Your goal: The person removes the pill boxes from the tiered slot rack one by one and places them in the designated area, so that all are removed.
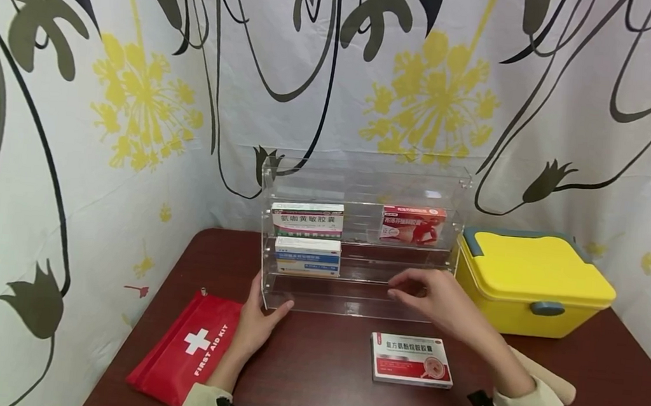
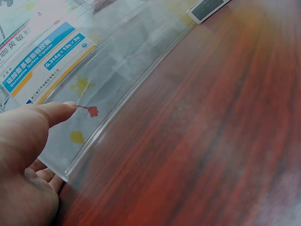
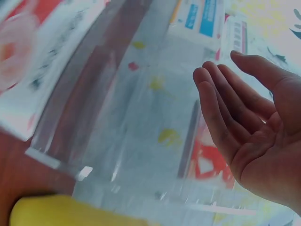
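Note:
A clear acrylic display rack point(image 1: 352, 306) with stepped shelves stands on the table. My left hand point(image 1: 256, 325) grips its lower left corner, thumb in front and fingers round the side, as the left wrist view also shows. My right hand point(image 1: 429, 297) hovers before the lower right shelves, fingers loosely bent and holding nothing. On the rack's left side a white-and-green medicine box point(image 1: 307, 220) sits above a white-and-blue medicine box point(image 1: 306, 257). A red medicine box point(image 1: 413, 226) stands upper right. Below my right hand, a white-and-red medicine box point(image 1: 412, 361) lies flat on the table.
To the left lies a red first aid pouch point(image 1: 193, 352), close to my left forearm. A yellow lidded box point(image 1: 532, 276) with a grey latch stands right of the rack. Behind everything hangs a flower-patterned cloth point(image 1: 368, 92).

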A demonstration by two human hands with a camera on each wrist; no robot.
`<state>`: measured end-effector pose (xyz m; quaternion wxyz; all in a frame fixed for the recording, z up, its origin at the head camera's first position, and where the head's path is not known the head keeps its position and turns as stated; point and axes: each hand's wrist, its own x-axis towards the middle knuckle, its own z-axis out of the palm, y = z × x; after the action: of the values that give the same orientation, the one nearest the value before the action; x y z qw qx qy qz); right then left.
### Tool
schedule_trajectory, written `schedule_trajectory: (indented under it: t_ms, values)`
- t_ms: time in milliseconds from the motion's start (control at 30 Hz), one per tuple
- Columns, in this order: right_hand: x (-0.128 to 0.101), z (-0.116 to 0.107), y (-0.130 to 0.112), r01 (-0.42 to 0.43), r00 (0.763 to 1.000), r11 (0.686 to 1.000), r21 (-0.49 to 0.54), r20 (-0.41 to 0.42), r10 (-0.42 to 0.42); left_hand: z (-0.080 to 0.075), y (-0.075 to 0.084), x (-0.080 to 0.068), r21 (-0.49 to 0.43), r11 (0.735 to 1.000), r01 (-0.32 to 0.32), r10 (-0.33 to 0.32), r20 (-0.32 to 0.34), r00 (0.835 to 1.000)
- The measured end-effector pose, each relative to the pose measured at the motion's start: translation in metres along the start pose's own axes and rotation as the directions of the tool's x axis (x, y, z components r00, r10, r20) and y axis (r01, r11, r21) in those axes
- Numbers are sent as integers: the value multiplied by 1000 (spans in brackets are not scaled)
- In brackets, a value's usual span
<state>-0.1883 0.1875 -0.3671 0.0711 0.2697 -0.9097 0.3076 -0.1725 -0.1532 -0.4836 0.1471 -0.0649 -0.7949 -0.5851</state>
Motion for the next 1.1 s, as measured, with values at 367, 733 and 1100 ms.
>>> schedule_trajectory:
  t_ms: [367, 733, 1100]
  values:
    - [62, 17, -29, 95, 995, 995, 41, -43, -93, -2, -2, 0, -7, 1000, -9, 9, -10, 1000]
    - [91, 31, -37, 68, 997, 998, -8, -25, -68, 0, 0, 0, -9, 1000, -24, 24, 1, 1000]
    - [102, 37, -40, 0, 1000, 1000, 17, 32, 0, -1, 1, 0, -5, 1000, -11, 11, 2, 1000]
